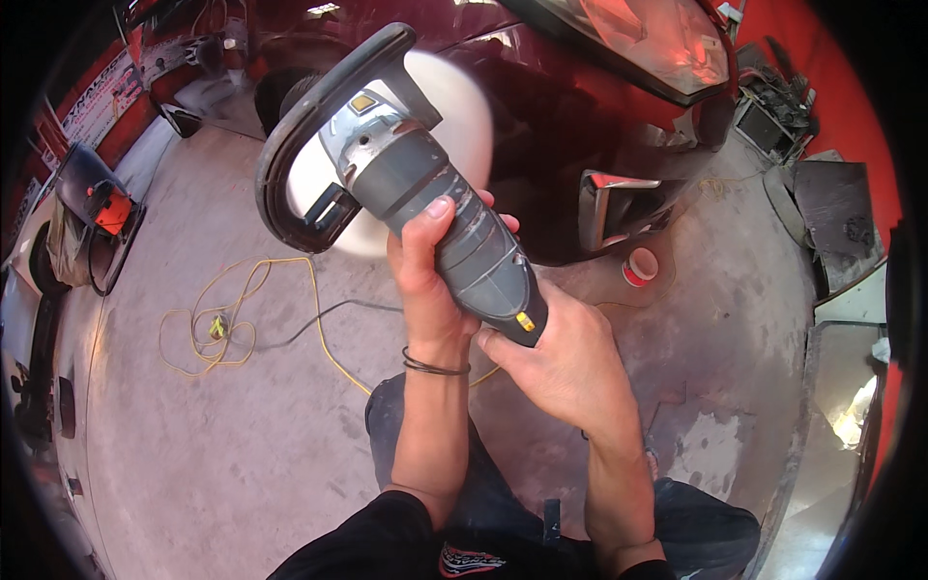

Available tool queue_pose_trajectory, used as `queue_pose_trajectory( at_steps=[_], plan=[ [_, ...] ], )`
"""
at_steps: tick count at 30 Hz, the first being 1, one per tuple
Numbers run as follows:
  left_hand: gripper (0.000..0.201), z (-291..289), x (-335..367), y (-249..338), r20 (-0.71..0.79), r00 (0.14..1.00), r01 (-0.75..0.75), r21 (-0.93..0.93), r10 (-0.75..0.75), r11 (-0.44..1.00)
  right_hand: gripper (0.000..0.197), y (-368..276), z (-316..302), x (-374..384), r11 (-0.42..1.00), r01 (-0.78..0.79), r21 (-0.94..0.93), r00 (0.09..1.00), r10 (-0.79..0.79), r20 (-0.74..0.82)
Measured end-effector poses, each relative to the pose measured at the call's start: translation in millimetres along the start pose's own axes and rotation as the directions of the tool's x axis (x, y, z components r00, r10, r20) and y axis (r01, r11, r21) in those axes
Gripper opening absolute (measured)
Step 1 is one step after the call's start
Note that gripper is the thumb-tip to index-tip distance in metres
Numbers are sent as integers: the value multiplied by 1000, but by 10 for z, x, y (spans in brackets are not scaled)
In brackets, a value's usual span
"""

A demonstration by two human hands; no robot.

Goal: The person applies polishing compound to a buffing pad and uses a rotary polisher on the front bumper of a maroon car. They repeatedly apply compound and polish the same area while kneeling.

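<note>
From my end I see what looks like a car body workshop: a dark red car point(551, 121) on a stained concrete floor point(242, 445), a power polisher point(411, 174) held before it. Right of the car, I make out loose parts point(770, 116) heaped by a red wall point(855, 106).

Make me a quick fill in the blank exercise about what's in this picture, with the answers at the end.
1. The right hand grips the polisher farther from its round pad than the ____ does.
2. That round pad is coloured ____.
3. The looping extension cord on the floor is ____.
4. The headlight of the car shows toward the picture's upper ____ side.

Missing words: left hand; white; yellow; right.
</note>
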State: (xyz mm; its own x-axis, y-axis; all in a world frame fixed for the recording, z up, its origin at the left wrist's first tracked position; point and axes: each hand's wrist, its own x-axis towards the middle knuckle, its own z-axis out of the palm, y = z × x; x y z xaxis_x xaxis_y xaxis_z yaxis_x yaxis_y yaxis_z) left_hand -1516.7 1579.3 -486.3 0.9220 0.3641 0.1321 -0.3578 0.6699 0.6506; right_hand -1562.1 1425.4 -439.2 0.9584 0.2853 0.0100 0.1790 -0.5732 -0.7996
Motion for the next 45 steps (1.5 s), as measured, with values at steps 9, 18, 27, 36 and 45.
queue_pose_trajectory(
  at_steps=[9,18,27,36,45],
  plan=[
    [57,389,-291,-286,202,979,4,91,-22,996,36,328,-169,-395,989,28,148,980,2,-198],
    [73,244,-190,-554,336,940,-71,25,58,997,35,941,149,-289,980,-79,185,949,131,-287],
    [64,-314,265,-266,85,996,31,-113,-21,993,40,299,374,341,978,63,-198,985,-93,-145],
    [58,-526,-94,-791,134,980,177,-250,-147,952,36,792,397,97,927,-83,-366,982,14,-187],
    [43,-902,-624,-1449,250,927,220,247,-281,944,52,2366,1196,-403,957,-84,279,943,166,-287]
  ],
)
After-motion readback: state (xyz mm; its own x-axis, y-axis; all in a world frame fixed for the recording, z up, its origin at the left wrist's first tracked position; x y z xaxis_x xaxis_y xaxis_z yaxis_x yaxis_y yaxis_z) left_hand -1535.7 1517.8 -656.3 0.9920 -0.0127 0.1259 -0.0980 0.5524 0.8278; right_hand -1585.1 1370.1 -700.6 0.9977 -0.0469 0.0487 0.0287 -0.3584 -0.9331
